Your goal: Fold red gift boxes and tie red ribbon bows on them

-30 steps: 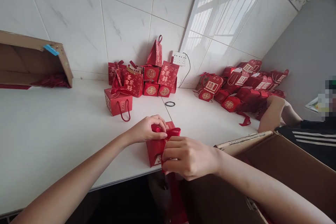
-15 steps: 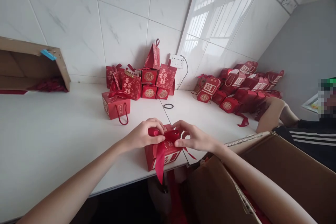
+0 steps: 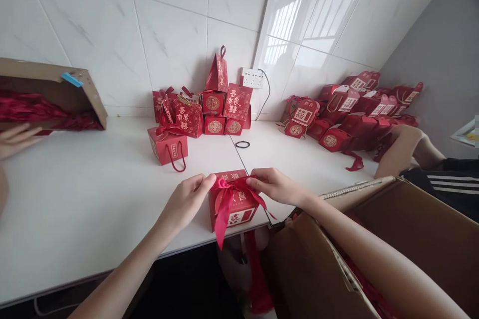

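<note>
A red gift box [image 3: 243,202] with pale characters stands at the table's front edge. A red ribbon [image 3: 223,209] is tied in a bow on its top, one tail hanging down the front and another over the right side. My left hand [image 3: 190,194] pinches the bow's left loop between thumb and fingers. On the other side, my right hand [image 3: 271,184] pinches the right loop. Behind and to the left stands another red box [image 3: 168,147] with a bow and a rope handle.
Red boxes [image 3: 215,102] are stacked by the wall, with a larger pile [image 3: 348,124] at right beside a person's arm. A black ring [image 3: 242,144] lies mid-table. Cardboard boxes stand left [image 3: 93,94] and front right [image 3: 374,224]. Another person's hand [image 3: 18,139] is far left.
My hands have drawn apart, pulling the bow's loops outward. Another person's hand has appeared at the far left, and more red material shows in the left cardboard box. The view has shifted slightly.
</note>
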The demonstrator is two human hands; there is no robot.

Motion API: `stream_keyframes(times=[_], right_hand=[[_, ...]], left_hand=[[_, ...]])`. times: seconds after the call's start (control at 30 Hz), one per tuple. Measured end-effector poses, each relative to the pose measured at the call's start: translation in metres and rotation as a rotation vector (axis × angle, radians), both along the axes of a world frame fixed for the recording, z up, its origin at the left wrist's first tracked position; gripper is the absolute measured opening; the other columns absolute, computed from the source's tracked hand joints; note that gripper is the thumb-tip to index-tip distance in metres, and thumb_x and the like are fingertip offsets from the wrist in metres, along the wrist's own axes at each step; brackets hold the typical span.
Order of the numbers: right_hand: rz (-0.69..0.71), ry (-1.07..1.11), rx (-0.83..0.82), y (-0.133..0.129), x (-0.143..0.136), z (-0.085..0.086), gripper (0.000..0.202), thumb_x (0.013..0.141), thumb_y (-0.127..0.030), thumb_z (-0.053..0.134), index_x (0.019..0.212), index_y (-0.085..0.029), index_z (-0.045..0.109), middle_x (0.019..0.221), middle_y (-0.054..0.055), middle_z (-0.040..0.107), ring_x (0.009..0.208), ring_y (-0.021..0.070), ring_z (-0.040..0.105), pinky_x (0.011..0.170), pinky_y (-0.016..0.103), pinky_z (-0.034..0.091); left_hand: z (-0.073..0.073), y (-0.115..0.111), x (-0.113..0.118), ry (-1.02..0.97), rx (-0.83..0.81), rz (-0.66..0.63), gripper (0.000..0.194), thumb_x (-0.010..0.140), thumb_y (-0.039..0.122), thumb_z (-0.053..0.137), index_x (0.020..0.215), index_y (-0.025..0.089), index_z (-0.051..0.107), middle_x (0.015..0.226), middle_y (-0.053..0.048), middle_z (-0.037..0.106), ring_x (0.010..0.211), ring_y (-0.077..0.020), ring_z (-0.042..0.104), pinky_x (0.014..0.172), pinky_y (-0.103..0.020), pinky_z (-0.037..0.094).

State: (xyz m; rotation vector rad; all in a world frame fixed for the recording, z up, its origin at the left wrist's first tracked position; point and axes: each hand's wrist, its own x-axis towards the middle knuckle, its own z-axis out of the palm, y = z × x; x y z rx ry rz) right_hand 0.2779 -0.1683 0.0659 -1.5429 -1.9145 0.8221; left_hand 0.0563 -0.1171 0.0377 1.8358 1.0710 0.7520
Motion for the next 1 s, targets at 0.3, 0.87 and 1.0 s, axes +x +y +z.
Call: stream_keyframes(times=[0.3,0.87,1.0], right_hand=[[0.064,0.200,-0.305,0.001,0.003,0.008,0.037,0.081,-0.045,0.050,0.062,-0.015,0.056,0.066,0.002,0.059,0.062,0.0105,0.052,0.065,0.025,0.044],[-0.130,-0.158,-0.190,-0.005,0.011,0.012,0.040,0.077,-0.052,0.053,0.089,-0.014,0.059,0.094,0.011,0.062,0.084,0.0205,0.059,0.074,0.034,0.047],[-0.013,-0.329,0.029,-0.015,0.001,0.016,0.099,0.061,-0.057,0.069,0.138,-0.019,0.019,0.140,0.019,0.029,0.119,0.0304,0.045,0.090,0.042,0.045]], left_hand=[[-0.021,0.000,0.012,-0.337,-0.104,0.033,0.040,0.078,0.044,0.049,0.057,0.019,0.025,0.055,0.006,0.023,0.052,-0.0084,0.023,0.049,-0.023,0.021],[-0.026,0.005,0.017,-0.350,-0.095,0.014,0.039,0.079,0.044,0.053,0.058,0.019,0.031,0.052,0.006,0.027,0.047,-0.0075,0.029,0.046,-0.020,0.024],[-0.015,0.003,0.018,-0.319,0.007,0.038,0.028,0.079,0.044,0.054,0.071,0.018,0.047,0.059,0.005,0.045,0.052,-0.0091,0.042,0.049,-0.020,0.033]])
